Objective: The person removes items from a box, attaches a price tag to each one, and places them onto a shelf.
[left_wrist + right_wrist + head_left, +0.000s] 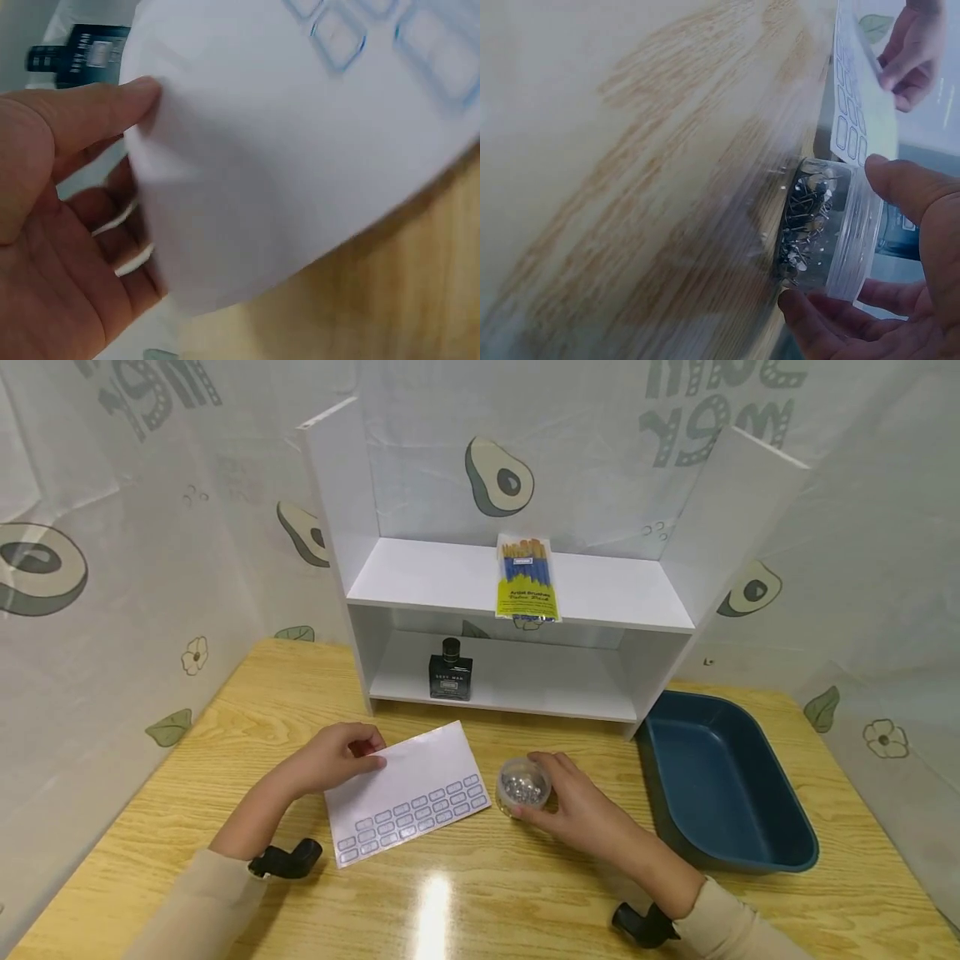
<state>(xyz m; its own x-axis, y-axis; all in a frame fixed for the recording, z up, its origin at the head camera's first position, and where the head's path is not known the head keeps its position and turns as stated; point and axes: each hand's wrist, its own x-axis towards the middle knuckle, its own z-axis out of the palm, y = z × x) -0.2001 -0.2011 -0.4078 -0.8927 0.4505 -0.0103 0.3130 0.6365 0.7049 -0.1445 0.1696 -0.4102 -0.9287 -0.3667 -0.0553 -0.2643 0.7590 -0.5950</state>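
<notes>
In the head view my left hand (341,758) pinches the upper left edge of a white sheet of blue-outlined stickers (420,781) between thumb and fingers. The left wrist view shows the thumb of that left hand (82,187) on top of the sheet (247,165), its other fingers behind. To the right, my right hand (573,797) grips a small round clear tub (522,785), thumb on one side and fingers on the other. Silver tacks (806,217) lie inside the tub, seen through its wall in the right wrist view.
A white shelf unit (502,689) stands behind both hands. A pack of artist brushes (527,581) lies on its upper shelf, and a black perfume bottle (450,675) stands on the lower one. A dark blue bin (723,777) sits right of the right hand on the wooden table (517,902).
</notes>
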